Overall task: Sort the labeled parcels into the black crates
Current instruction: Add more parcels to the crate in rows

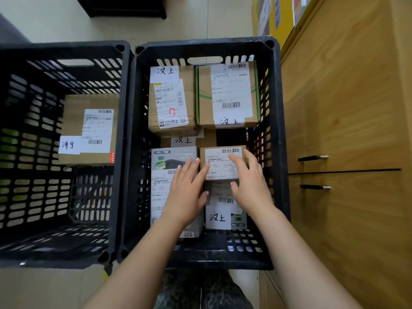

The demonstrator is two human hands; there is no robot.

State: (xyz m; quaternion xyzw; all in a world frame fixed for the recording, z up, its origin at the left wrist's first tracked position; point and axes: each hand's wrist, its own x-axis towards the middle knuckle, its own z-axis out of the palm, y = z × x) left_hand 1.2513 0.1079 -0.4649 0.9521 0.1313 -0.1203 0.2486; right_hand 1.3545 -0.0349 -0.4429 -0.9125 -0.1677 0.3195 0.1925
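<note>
Standing on pale floor [178, 25], left crate [66, 46], right crate [200, 44], wooden cabinet [345, 108] alongside.

Your L hand [186, 190] & R hand [250, 186] are bare, forearms too; trousers [200, 293] dark w/ mottled camo-like print.

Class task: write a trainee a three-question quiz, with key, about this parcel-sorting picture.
1. True or false: the left crate holds more parcels than the right crate.
2. The left hand and right hand both touch: A the small brown parcel; B the green-edged parcel; C the red-marked parcel.
3. How many parcels lie in the left crate?
Key: 1 false; 2 A; 3 one.
</note>
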